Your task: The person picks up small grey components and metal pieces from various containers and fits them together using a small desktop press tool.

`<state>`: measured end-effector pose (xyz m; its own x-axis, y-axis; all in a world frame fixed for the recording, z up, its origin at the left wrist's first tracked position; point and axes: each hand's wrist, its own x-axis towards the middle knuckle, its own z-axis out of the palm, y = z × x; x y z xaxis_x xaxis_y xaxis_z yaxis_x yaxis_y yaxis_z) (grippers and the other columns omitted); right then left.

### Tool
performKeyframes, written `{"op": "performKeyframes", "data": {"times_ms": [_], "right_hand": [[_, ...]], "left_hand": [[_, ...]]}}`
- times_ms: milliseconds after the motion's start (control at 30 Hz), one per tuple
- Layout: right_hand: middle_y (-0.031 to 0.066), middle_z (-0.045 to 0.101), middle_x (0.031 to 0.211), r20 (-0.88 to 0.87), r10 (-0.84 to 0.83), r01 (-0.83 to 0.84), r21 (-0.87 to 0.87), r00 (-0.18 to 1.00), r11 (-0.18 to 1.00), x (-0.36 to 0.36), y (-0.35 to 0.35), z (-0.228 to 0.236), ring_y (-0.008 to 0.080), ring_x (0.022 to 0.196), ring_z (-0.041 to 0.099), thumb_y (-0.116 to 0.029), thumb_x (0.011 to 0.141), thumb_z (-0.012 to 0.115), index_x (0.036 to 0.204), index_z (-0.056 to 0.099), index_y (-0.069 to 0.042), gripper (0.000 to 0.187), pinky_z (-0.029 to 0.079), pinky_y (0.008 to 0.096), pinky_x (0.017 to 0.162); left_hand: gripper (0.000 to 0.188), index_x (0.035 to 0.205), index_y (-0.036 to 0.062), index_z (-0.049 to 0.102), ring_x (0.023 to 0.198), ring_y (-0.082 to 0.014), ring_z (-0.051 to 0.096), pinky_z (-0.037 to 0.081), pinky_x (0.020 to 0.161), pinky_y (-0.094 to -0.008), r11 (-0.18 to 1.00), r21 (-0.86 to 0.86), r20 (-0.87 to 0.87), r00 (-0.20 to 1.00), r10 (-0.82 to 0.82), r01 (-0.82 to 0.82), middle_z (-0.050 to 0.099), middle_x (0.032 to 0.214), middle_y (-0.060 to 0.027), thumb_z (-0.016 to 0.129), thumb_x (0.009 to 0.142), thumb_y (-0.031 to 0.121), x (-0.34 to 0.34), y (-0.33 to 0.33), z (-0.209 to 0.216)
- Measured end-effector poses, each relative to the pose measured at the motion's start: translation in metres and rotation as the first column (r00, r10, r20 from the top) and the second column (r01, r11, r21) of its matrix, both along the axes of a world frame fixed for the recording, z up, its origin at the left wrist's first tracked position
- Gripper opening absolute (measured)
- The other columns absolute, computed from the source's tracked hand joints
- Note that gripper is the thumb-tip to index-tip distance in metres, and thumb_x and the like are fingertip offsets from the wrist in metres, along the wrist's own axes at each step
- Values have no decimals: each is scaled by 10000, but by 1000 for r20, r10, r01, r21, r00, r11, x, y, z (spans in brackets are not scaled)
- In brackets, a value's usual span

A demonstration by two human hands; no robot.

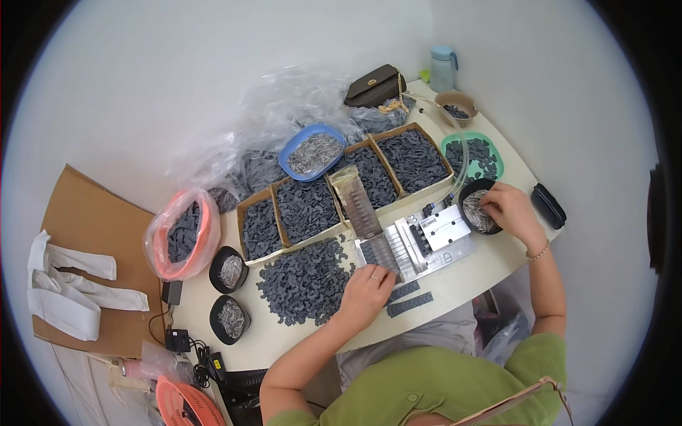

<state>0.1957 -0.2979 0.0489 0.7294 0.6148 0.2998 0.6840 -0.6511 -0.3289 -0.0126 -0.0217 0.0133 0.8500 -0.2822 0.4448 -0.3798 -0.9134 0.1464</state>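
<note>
My right hand (508,209) reaches into a black bowl (465,193) of thin silvery metal pins (477,215), its thumb and fingers pinched together among them. At the left end of a metal fixture (440,231), my left hand (364,295) has its fingers bent together against a row of dark grey plastic pieces (380,253). What those fingertips grip is hidden. A clear ridged plastic tray (357,206) slopes up behind that row. Two dark grey strips (410,304) lie on the table between the fixture and my body.
Left of the fixture spreads a heap of grey pieces (302,280). Behind it stands a divided cardboard box (284,246) of such pieces, with a blue tray (286,170) of pins on top. Two black bowls (222,334) sit left. A green tray (500,165) and black case (548,206) are right.
</note>
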Motion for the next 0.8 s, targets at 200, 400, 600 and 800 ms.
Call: {"op": "performKeyframes", "data": {"times_ms": [200, 400, 600, 800], "right_hand": [[85, 602, 830, -67, 49, -47, 32, 997, 998, -2, 6, -1, 282, 779, 604, -55, 718, 682, 791, 635, -47, 87, 492, 377, 681], [86, 592, 813, -17, 26, -27, -64, 1000, 998, 0, 12, -2, 278, 794, 600, -69, 729, 686, 783, 636, -53, 76, 491, 380, 695], [83, 599, 787, -6, -77, 75, -118, 997, 990, -2, 4, 5, 278, 823, 603, -111, 730, 697, 760, 644, -65, 76, 495, 385, 693], [80, 587, 763, 111, -197, 214, -174, 974, 961, -8, 0, 11, 276, 803, 589, -170, 732, 717, 746, 605, -59, 158, 486, 398, 679]], "left_hand": [[339, 1041, 21, 654, 1045, -303, 556, 451, 862, -408, 999, -3, -4, 999, 45, -45, 575, 1098, -133, 644, 704, 52, -14, 4, -3], [662, 1295, -40, 472, 1302, -406, 391, 344, 1045, -491, 992, 32, -154, 980, 126, -123, 412, 1384, -257, 668, 798, 350, -19, 1, -3], [926, 1321, -148, 371, 1345, -431, 321, 255, 1095, -521, 973, 116, -172, 961, 218, -200, 345, 1415, -318, 611, 792, 572, -6, 13, -14], [948, 1327, -136, 374, 1348, -430, 316, 256, 1094, -520, 977, 127, -251, 948, 196, -169, 347, 1411, -321, 631, 768, 584, -23, -1, -3]]}}
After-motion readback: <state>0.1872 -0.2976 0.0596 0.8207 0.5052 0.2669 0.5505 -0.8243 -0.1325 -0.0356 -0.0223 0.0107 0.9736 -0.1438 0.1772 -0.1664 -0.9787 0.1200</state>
